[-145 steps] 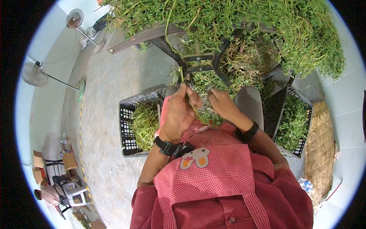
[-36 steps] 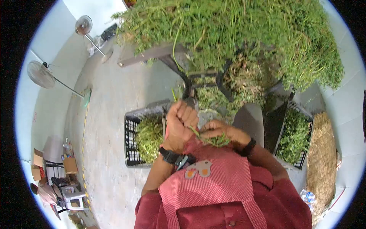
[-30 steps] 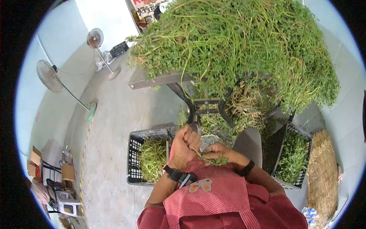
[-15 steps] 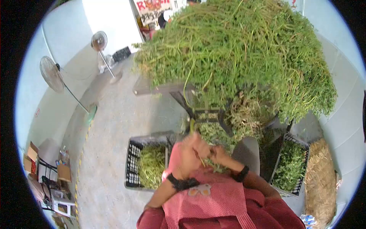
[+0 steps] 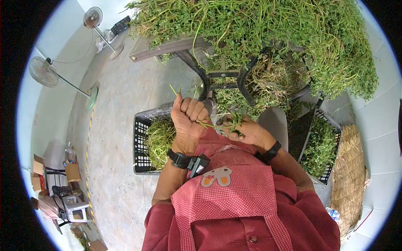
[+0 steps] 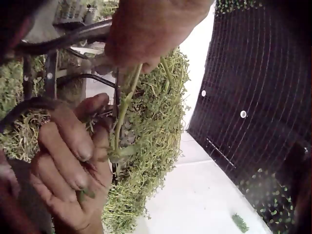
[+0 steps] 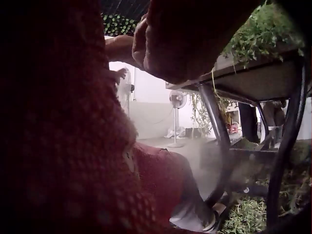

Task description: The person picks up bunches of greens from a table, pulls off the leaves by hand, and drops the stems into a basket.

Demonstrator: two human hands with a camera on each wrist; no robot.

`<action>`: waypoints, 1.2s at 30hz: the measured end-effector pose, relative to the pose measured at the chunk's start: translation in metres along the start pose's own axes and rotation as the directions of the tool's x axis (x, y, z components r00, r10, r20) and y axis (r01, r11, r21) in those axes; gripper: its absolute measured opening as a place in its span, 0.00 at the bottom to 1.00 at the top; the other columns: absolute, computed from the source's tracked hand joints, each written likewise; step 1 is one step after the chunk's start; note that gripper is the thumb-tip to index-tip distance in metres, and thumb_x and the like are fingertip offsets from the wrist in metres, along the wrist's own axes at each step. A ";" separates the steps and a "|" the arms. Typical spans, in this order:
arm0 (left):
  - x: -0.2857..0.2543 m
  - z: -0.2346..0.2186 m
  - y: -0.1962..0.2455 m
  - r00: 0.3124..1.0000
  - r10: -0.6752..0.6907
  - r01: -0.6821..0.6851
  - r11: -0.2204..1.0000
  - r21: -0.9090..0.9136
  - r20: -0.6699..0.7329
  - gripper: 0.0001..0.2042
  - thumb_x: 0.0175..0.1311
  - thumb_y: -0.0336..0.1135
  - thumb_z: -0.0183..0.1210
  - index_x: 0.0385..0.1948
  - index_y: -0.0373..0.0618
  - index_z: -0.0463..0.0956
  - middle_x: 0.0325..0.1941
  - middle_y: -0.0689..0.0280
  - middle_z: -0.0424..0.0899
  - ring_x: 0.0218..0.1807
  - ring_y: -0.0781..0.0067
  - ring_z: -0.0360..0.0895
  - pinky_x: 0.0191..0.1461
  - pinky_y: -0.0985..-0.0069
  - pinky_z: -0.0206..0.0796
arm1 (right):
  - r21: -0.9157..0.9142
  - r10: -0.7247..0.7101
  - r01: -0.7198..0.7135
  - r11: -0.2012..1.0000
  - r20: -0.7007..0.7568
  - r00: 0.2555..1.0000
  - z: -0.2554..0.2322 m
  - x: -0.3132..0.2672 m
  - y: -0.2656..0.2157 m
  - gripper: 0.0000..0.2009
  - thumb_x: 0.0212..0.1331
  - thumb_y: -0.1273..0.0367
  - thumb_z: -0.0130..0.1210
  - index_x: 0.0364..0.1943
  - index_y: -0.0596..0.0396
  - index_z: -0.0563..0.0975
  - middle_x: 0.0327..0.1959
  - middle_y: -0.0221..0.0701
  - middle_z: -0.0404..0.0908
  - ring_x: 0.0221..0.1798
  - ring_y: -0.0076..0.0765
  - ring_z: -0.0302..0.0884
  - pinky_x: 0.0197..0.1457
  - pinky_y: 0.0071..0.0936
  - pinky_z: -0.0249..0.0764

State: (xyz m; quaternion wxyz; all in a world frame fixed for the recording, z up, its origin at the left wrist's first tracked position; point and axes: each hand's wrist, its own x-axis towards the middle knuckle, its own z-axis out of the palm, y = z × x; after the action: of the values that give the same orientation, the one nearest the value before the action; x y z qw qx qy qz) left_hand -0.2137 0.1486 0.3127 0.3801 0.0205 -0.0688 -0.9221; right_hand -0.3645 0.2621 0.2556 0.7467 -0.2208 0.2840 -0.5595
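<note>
Over the lap, my left hand (image 5: 190, 123) grips green plant stems, their cut-looking ends (image 5: 173, 89) poking out past the thumb. A leafy green stem (image 5: 205, 124) runs from under its curled fingers across to my right hand (image 5: 247, 131), which pinches the leafy end, with small leaves (image 5: 237, 119) around its fingers. In the left wrist view, the jointed stem (image 6: 124, 107) hangs between my left hand (image 6: 151, 34) and the curled fingers of my right hand (image 6: 73, 165). The right wrist view shows my right hand (image 7: 190, 39) dark and partly cut off; its fingertips are hidden there.
A big heap of leafy stems (image 5: 251, 25) covers the table (image 5: 167, 47) ahead. Black crates with greens stand left (image 5: 140, 142) and right (image 5: 331, 167). Discarded-looking stalks (image 5: 276, 75) lie underneath. Two fans (image 5: 43, 71) and a seated person (image 5: 48, 205) are at left.
My hands have drawn apart since half a second ago, the left one moving left and up, leaving the stem stretched between them. The head view has tilted down.
</note>
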 end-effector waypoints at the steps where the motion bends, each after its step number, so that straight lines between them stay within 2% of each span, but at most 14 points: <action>1: 0.000 -0.001 0.000 1.000 0.009 -0.009 1.000 0.001 0.001 0.23 0.68 0.47 0.41 0.09 0.55 0.53 0.08 0.76 0.46 0.11 0.81 0.44 0.15 0.78 0.36 | 0.003 0.001 -0.001 1.000 -0.001 1.000 -0.003 0.002 0.002 0.07 0.60 0.67 0.53 0.33 0.55 0.71 0.21 0.26 0.69 0.18 0.17 0.59 0.14 0.14 0.49; 3: 0.000 -0.002 -0.001 1.000 0.007 -0.007 1.000 0.021 -0.016 0.23 0.68 0.47 0.42 0.09 0.55 0.53 0.08 0.76 0.46 0.11 0.81 0.44 0.15 0.79 0.35 | -0.088 0.104 -0.086 0.992 0.225 0.969 -0.002 0.006 0.005 0.07 0.59 0.68 0.55 0.32 0.55 0.71 0.20 0.22 0.65 0.17 0.14 0.54 0.15 0.13 0.48; 4: 0.000 -0.002 -0.001 1.000 0.007 -0.006 0.999 0.041 -0.028 0.23 0.67 0.46 0.42 0.09 0.55 0.53 0.08 0.76 0.47 0.11 0.81 0.44 0.15 0.79 0.35 | -0.085 0.105 -0.088 0.992 0.223 0.969 0.003 0.005 0.004 0.07 0.59 0.68 0.55 0.32 0.55 0.71 0.20 0.22 0.65 0.17 0.14 0.54 0.15 0.13 0.48; 12: -0.001 -0.005 0.002 0.999 -0.037 0.037 0.999 0.027 0.028 0.23 0.66 0.48 0.44 0.08 0.55 0.54 0.07 0.77 0.46 0.10 0.81 0.44 0.15 0.78 0.34 | -0.345 0.081 -0.089 0.934 -0.037 0.996 0.000 0.003 0.007 0.07 0.58 0.68 0.56 0.35 0.55 0.73 0.20 0.21 0.65 0.16 0.15 0.56 0.15 0.14 0.49; 16: -0.002 0.003 0.008 0.997 -0.040 0.036 0.997 0.065 0.068 0.24 0.67 0.48 0.43 0.08 0.56 0.52 0.07 0.77 0.46 0.09 0.81 0.44 0.14 0.78 0.34 | -0.187 0.131 -0.136 0.973 -0.042 0.991 -0.034 0.009 0.013 0.06 0.58 0.69 0.54 0.35 0.55 0.73 0.21 0.23 0.67 0.16 0.16 0.57 0.15 0.14 0.51; 17: -0.003 0.002 0.007 0.997 -0.040 0.036 0.997 0.063 0.064 0.24 0.67 0.48 0.43 0.08 0.56 0.52 0.07 0.77 0.46 0.09 0.81 0.44 0.14 0.78 0.34 | -0.526 -0.212 0.264 0.809 0.159 0.964 -0.043 0.014 0.015 0.06 0.60 0.69 0.52 0.35 0.56 0.73 0.22 0.24 0.69 0.15 0.17 0.59 0.15 0.15 0.52; 20: -0.002 0.000 0.006 0.997 -0.063 0.060 0.996 0.071 0.045 0.24 0.66 0.49 0.45 0.08 0.54 0.55 0.06 0.76 0.47 0.09 0.81 0.45 0.15 0.78 0.33 | -0.409 -0.059 0.137 0.902 0.196 0.979 -0.045 0.007 0.008 0.11 0.63 0.63 0.48 0.38 0.57 0.73 0.28 0.29 0.76 0.17 0.20 0.65 0.15 0.14 0.58; 22: -0.003 0.002 0.004 0.994 -0.083 0.075 0.990 0.118 0.068 0.24 0.66 0.49 0.44 0.08 0.54 0.54 0.06 0.76 0.47 0.09 0.81 0.45 0.15 0.78 0.34 | -0.089 0.271 -0.257 0.962 0.287 0.919 -0.030 0.006 0.001 0.15 0.63 0.59 0.46 0.39 0.58 0.73 0.31 0.30 0.77 0.19 0.20 0.68 0.17 0.12 0.62; 23: -0.004 0.002 0.003 0.995 -0.082 0.074 0.990 0.117 0.064 0.24 0.66 0.49 0.44 0.08 0.54 0.54 0.06 0.76 0.47 0.09 0.81 0.45 0.15 0.78 0.34 | -0.086 0.274 -0.260 0.962 0.287 0.918 -0.025 0.004 0.002 0.15 0.63 0.59 0.46 0.39 0.58 0.73 0.31 0.30 0.77 0.19 0.20 0.68 0.17 0.12 0.62; 25: -0.004 0.006 0.002 0.997 -0.052 0.043 0.985 0.168 0.049 0.24 0.67 0.48 0.42 0.08 0.56 0.52 0.06 0.77 0.47 0.09 0.81 0.45 0.14 0.78 0.35 | -0.192 0.244 -0.230 0.954 0.048 0.969 -0.018 -0.001 0.004 0.17 0.63 0.58 0.47 0.41 0.60 0.74 0.31 0.30 0.78 0.20 0.18 0.70 0.19 0.12 0.64; 29: -0.004 0.007 0.001 0.999 -0.036 0.032 0.973 0.230 0.015 0.24 0.67 0.49 0.42 0.08 0.56 0.52 0.06 0.77 0.47 0.09 0.81 0.45 0.14 0.79 0.35 | -0.231 0.161 -0.109 0.967 0.219 0.962 -0.012 -0.007 -0.001 0.16 0.61 0.59 0.50 0.36 0.59 0.77 0.29 0.29 0.80 0.18 0.17 0.69 0.18 0.13 0.63; 31: -0.003 0.003 0.003 0.995 -0.061 0.042 0.972 0.230 0.078 0.23 0.67 0.50 0.43 0.10 0.54 0.54 0.08 0.76 0.47 0.11 0.81 0.44 0.15 0.78 0.36 | -0.518 0.195 -0.113 0.848 0.107 0.975 -0.005 -0.008 -0.003 0.14 0.59 0.60 0.52 0.31 0.59 0.78 0.27 0.28 0.80 0.20 0.18 0.71 0.19 0.15 0.63; 35: -0.003 -0.001 0.002 0.996 -0.032 0.014 0.975 0.223 0.078 0.23 0.68 0.51 0.42 0.11 0.54 0.55 0.09 0.76 0.48 0.12 0.80 0.45 0.17 0.78 0.39 | -0.625 0.063 0.022 0.780 0.113 0.992 0.005 -0.008 -0.007 0.12 0.56 0.62 0.54 0.26 0.58 0.78 0.26 0.26 0.80 0.22 0.18 0.71 0.23 0.17 0.65; 36: -0.002 -0.002 0.000 0.999 -0.019 0.006 0.969 0.246 0.050 0.23 0.68 0.52 0.42 0.12 0.53 0.56 0.09 0.76 0.49 0.13 0.80 0.46 0.18 0.79 0.40 | -0.677 0.054 -0.069 0.732 -0.044 0.998 0.003 -0.008 -0.009 0.11 0.56 0.63 0.53 0.29 0.58 0.77 0.26 0.26 0.79 0.25 0.19 0.72 0.26 0.18 0.66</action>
State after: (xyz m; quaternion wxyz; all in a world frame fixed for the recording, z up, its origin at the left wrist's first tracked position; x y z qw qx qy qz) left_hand -0.2122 0.1500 0.3108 0.3668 0.0439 -0.1923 -0.9092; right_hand -0.3701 0.2671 0.2647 0.6299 -0.4623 0.4833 -0.3950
